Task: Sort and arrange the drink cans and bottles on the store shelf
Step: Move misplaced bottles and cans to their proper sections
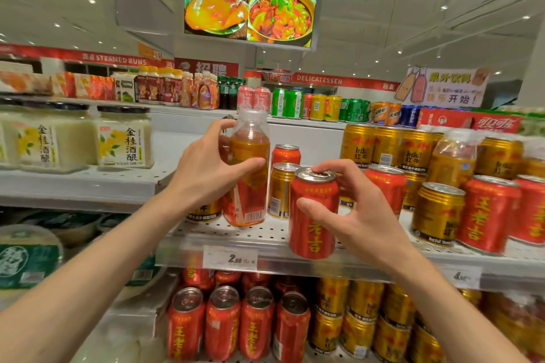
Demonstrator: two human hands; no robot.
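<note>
1. The left hand (203, 168) has its thumb and fingers curled round a clear bottle (249, 174) of amber drink with a red label, gripping it at mid-height. The bottle tilts slightly, and its base sits at or just above the shelf (265, 237); I cannot tell whether it touches.
2. The right hand (351, 209) pinches a red can (314, 215): fingertips on the top rim, thumb pressed on the side wall. The can stands at the shelf's front edge, at 3 o'clock from the bottle and just beside it.
3. Behind the pair, at 12 o'clock from the red can, stand a gold can (280, 190) and a second red can (285, 154). Further out at 3 o'clock, gold and red cans (488, 212) are mixed together, with another bottle (454, 160) among them.
4. A price tag (230, 258) hangs at 6 o'clock from the bottle; the lower shelf holds rows of red cans (239, 327).
5. The step in hand looks like separating kinds, both items being lifted or placed at once.
6. Next, each item probably needs carrying to its own group and setting down upright, clear of the neighbours so none topple.
</note>
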